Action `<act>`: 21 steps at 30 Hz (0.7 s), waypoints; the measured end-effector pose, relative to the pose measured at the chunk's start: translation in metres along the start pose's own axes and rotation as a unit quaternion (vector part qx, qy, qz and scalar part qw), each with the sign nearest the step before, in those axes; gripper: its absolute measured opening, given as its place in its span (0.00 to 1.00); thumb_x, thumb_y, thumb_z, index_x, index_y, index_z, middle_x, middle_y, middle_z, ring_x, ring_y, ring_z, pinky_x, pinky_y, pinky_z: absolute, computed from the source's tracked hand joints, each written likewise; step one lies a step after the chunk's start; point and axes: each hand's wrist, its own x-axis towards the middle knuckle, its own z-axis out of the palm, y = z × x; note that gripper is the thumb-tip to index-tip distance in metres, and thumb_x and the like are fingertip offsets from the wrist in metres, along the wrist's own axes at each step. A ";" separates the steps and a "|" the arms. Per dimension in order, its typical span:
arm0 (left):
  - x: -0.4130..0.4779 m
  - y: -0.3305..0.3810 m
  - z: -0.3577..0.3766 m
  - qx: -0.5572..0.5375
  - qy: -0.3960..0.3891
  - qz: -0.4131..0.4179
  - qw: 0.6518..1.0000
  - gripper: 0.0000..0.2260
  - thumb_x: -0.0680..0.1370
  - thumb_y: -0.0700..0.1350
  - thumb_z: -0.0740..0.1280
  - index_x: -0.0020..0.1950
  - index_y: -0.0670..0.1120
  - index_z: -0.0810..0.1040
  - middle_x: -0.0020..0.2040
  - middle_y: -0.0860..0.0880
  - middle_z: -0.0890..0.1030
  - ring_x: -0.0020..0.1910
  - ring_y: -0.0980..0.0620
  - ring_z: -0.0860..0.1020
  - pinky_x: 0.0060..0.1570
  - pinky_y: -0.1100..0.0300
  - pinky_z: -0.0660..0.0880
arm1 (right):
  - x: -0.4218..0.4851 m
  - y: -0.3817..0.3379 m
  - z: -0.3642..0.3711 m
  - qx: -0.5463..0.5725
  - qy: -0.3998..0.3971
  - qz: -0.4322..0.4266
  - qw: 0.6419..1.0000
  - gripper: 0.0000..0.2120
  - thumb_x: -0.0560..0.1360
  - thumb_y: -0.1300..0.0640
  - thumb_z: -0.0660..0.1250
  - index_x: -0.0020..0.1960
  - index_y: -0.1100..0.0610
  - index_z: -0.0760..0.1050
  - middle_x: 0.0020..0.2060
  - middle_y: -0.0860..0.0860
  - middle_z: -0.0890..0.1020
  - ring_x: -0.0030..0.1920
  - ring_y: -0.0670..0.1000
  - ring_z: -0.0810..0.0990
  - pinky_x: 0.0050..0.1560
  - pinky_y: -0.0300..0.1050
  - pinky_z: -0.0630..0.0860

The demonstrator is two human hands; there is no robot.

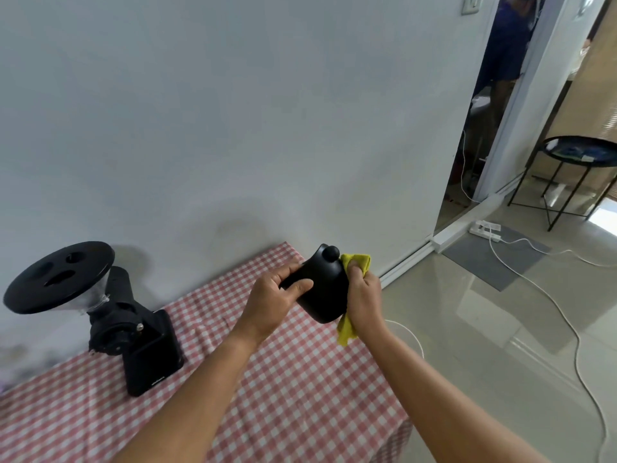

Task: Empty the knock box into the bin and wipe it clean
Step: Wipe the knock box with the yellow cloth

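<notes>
**Knock box held in the air, cloth working its side**

The black knock box [322, 289] is up off the bench, tipped on its side above the far right corner, its rounded bar end [332, 253] pointing up toward the wall. The left hand [278, 300] grips it from the near side, thumb laid across the body and fingers wrapped behind. The right hand [364, 300] is closed around a yellow cloth [355, 262], pressing it against the box's right side; a tail of the cloth hangs loose below the wrist. From where I stand the box's opening faces away, so I cannot tell whether the inside is clean. No bin is in sight, and by the look of it the wiping step is under way.

Below lies the bench [300, 396] with its red-checked covering, and to the left stands a black coffee grinder [133, 332] with a wide round lid. Off to the right the floor is glossy tile with a white cable [567, 329] trailing across it from a power strip [485, 229].

The risks, as I judge them: the box is smooth and held by one hand only, right over the bench edge, so a hard rub from the cloth could twist it out of the grip and send it to the tiles. Any grounds left inside could spill onto the checked covering if it tips further. The dangling cloth tail might also drag across the bench.
</notes>
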 end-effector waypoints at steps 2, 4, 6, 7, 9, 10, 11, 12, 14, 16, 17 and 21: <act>0.003 0.004 0.002 0.020 0.012 0.007 1.000 0.11 0.77 0.43 0.72 0.54 0.59 0.82 0.52 0.56 0.86 0.54 0.59 0.83 0.51 0.69 0.77 | -0.009 0.007 0.006 -0.013 0.000 -0.044 0.999 0.18 0.81 0.44 0.55 0.39 0.48 0.76 0.36 0.48 0.80 0.39 0.52 0.78 0.44 0.54 0.75; 0.006 0.005 0.003 0.023 0.026 0.010 0.999 0.11 0.77 0.42 0.72 0.55 0.58 0.82 0.52 0.57 0.86 0.53 0.61 0.82 0.54 0.69 0.77 | -0.016 0.011 0.009 -0.024 -0.006 -0.080 0.997 0.20 0.81 0.39 0.52 0.54 0.50 0.78 0.50 0.51 0.82 0.52 0.52 0.81 0.55 0.57 0.78; 0.007 0.005 0.003 0.039 0.025 0.007 0.999 0.13 0.77 0.40 0.72 0.54 0.57 0.81 0.56 0.58 0.83 0.56 0.64 0.80 0.60 0.69 0.74 | -0.022 0.015 0.009 -0.044 -0.012 -0.113 0.993 0.28 0.79 0.34 0.49 0.68 0.49 0.73 0.64 0.50 0.78 0.65 0.50 0.76 0.67 0.57 0.72; 0.007 0.004 0.002 0.052 0.019 0.003 0.998 0.13 0.77 0.38 0.72 0.55 0.56 0.82 0.61 0.58 0.81 0.60 0.63 0.77 0.64 0.67 0.72 | -0.024 0.017 0.008 -0.064 -0.013 -0.129 0.990 0.31 0.78 0.33 0.49 0.72 0.49 0.70 0.69 0.49 0.75 0.70 0.49 0.72 0.70 0.55 0.69; 0.007 0.000 0.000 0.069 -0.003 0.002 0.998 0.12 0.76 0.37 0.72 0.55 0.51 0.83 0.67 0.56 0.76 0.69 0.59 0.72 0.69 0.63 0.68 | -0.022 0.013 0.007 -0.080 -0.008 -0.144 0.986 0.31 0.78 0.33 0.49 0.73 0.50 0.69 0.69 0.48 0.75 0.70 0.48 0.71 0.71 0.52 0.69; 0.006 -0.001 -0.001 0.069 -0.014 0.009 0.997 0.11 0.76 0.36 0.72 0.53 0.51 0.84 0.68 0.56 0.75 0.71 0.59 0.71 0.70 0.61 0.67 | -0.020 0.007 0.005 -0.081 -0.004 -0.145 0.986 0.28 0.80 0.36 0.50 0.69 0.51 0.73 0.65 0.49 0.78 0.65 0.48 0.75 0.66 0.50 0.72; 0.005 -0.003 -0.001 0.067 -0.020 0.017 0.997 0.10 0.76 0.36 0.72 0.52 0.51 0.84 0.68 0.56 0.75 0.72 0.58 0.70 0.71 0.59 0.67 | -0.016 -0.001 0.003 -0.078 0.004 -0.133 0.988 0.24 0.82 0.40 0.52 0.62 0.54 0.78 0.55 0.50 0.82 0.56 0.49 0.79 0.58 0.49 0.74; 0.005 -0.002 0.000 0.061 -0.020 0.022 0.998 0.10 0.76 0.36 0.72 0.51 0.50 0.84 0.68 0.56 0.75 0.73 0.58 0.70 0.71 0.57 0.67 | -0.010 -0.007 0.001 -0.068 0.012 -0.107 0.992 0.22 0.83 0.44 0.53 0.52 0.58 0.79 0.43 0.50 0.82 0.45 0.50 0.79 0.48 0.48 0.74; 0.004 -0.002 0.002 0.051 -0.007 0.030 0.998 0.11 0.76 0.36 0.72 0.51 0.51 0.84 0.68 0.57 0.75 0.73 0.57 0.70 0.72 0.55 0.67 | -0.002 -0.017 -0.002 -0.024 0.021 -0.050 0.998 0.23 0.83 0.47 0.55 0.39 0.62 0.75 0.31 0.51 0.76 0.34 0.51 0.74 0.40 0.50 0.70; 0.005 -0.001 0.005 0.051 0.006 0.035 0.998 0.12 0.76 0.36 0.72 0.51 0.53 0.83 0.67 0.57 0.75 0.72 0.56 0.71 0.73 0.52 0.68 | -0.004 -0.017 -0.001 -0.026 0.016 -0.052 0.998 0.22 0.82 0.43 0.54 0.39 0.57 0.75 0.34 0.51 0.78 0.37 0.52 0.76 0.44 0.51 0.72; 0.005 -0.001 0.005 0.054 0.009 0.033 0.998 0.12 0.76 0.36 0.72 0.51 0.53 0.83 0.67 0.57 0.74 0.72 0.55 0.71 0.73 0.51 0.68 | -0.009 -0.013 0.002 -0.046 0.006 -0.078 0.996 0.22 0.81 0.41 0.53 0.46 0.54 0.78 0.42 0.50 0.82 0.45 0.52 0.80 0.52 0.52 0.74; 0.005 0.001 0.003 0.055 -0.004 0.031 0.998 0.11 0.76 0.36 0.72 0.50 0.53 0.83 0.67 0.59 0.74 0.73 0.55 0.70 0.74 0.49 0.67 | -0.013 -0.017 0.003 -0.031 -0.043 -0.140 0.989 0.21 0.80 0.41 0.53 0.62 0.48 0.78 0.61 0.48 0.81 0.62 0.48 0.78 0.67 0.51 0.70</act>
